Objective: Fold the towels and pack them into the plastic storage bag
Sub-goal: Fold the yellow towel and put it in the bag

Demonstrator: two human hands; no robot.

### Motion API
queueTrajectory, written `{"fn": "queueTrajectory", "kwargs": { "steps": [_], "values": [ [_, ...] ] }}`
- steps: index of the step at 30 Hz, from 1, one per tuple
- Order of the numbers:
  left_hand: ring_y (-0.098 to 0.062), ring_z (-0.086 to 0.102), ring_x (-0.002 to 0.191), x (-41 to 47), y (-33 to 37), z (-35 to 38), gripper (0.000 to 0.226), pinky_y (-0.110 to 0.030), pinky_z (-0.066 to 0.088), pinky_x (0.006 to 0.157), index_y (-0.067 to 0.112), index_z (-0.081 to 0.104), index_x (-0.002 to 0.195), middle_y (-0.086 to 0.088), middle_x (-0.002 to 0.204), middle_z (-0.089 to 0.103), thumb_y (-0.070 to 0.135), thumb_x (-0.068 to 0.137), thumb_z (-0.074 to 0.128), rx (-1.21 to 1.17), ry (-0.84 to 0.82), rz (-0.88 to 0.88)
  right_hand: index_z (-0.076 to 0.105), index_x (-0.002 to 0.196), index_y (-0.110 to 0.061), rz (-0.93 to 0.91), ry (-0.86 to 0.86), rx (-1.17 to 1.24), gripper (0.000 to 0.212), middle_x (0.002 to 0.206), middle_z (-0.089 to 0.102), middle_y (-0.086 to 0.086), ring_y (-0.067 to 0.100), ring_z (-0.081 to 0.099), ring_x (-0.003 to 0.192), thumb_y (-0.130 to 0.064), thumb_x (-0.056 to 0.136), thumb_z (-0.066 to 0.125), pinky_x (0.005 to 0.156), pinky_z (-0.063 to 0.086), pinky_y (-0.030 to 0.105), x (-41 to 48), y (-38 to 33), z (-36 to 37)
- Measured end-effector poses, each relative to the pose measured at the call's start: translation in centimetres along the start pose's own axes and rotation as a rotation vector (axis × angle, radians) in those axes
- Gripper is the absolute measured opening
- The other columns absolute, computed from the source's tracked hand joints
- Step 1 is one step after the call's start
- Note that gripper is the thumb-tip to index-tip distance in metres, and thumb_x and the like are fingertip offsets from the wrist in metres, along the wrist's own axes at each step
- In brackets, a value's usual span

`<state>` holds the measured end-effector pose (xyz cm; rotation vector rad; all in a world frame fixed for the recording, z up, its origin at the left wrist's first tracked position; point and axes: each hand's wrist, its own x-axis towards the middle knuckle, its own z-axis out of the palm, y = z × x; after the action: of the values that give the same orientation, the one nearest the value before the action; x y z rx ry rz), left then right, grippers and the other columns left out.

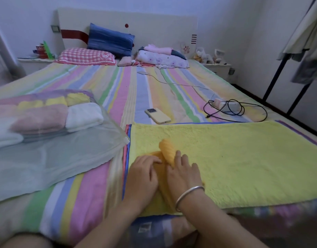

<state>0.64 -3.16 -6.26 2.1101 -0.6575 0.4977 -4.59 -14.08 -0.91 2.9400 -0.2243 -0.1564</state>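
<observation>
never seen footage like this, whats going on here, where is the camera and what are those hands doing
There is no machine here. This is a single picture from a wide-angle camera worn on a person's head, looking forward and down over a bed. The left hand and the right hand, which has a bangle on its wrist, rest on a small orange towel. That towel lies partly folded on a spread yellow towel. To the left is a clear plastic storage bag already holding folded towels. Further back lie a phone and a power strip.
</observation>
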Motion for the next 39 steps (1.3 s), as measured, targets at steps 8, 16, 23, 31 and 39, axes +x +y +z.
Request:
{"fn": "queueTrajectory", "kwargs": {
  "steps": [8,16,23,31,39],
  "values": [
    [0.000,0.058,0.098,-2.8,-3.2,-6.5,0.036,-0.009,0.040,0.085,0.027,0.065,0.087,0.017,0.096,0.065,-0.001,0.080,0.044,0.033,0.048,-0.049,0.045,0.134,-0.016,0.183,0.059,0.049,0.054,0.154,0.016,0.022,0.037,0.028,0.132,-0.053,0.095,0.037,0.098,0.033,0.050,0.4,-2.2,3.1],
    [-0.004,0.063,0.096,-3.9,-5.4,-9.6,0.033,-0.031,0.052,0.083,0.029,0.067,0.089,0.018,0.095,0.067,0.003,0.082,0.046,0.046,0.047,-0.077,0.042,0.131,-0.017,0.219,-0.063,0.060,0.052,0.142,0.031,0.017,0.035,0.039,0.123,-0.045,0.089,0.050,0.088,0.042,0.044,1.7,-1.0,2.8],
    [-0.013,0.061,0.093,-4.2,-8.0,-13.1,0.022,-0.024,0.044,0.085,0.023,0.067,0.090,0.012,0.095,0.065,0.012,0.079,0.051,0.191,0.112,-0.007,0.053,0.120,-0.026,0.051,0.046,0.226,0.034,0.116,0.052,0.004,0.029,0.058,0.100,-0.041,0.090,0.053,0.074,0.043,0.034,-0.5,-0.6,-2.7],
    [-0.028,0.058,0.096,-4.8,-15.5,-21.9,0.048,-0.043,0.041,0.079,0.022,0.063,0.092,0.000,0.100,0.066,0.062,0.067,0.049,0.786,0.062,-0.126,0.048,0.127,-0.039,-0.322,0.186,0.436,0.046,0.113,0.052,-0.001,0.028,0.058,0.099,-0.043,0.082,0.054,0.066,0.034,0.032,-2.3,-9.7,-3.6],
    [-0.022,0.066,0.067,-5.3,-18.1,-27.0,0.034,-0.030,0.048,0.050,0.019,0.069,0.074,0.003,0.072,0.067,0.046,0.076,0.049,0.879,-0.080,0.111,0.045,0.130,-0.044,-0.489,0.176,0.425,0.053,0.115,0.054,-0.004,0.025,0.059,0.100,-0.050,0.078,0.048,0.073,0.043,0.032,-1.4,-14.3,-2.5]
  ]
}}
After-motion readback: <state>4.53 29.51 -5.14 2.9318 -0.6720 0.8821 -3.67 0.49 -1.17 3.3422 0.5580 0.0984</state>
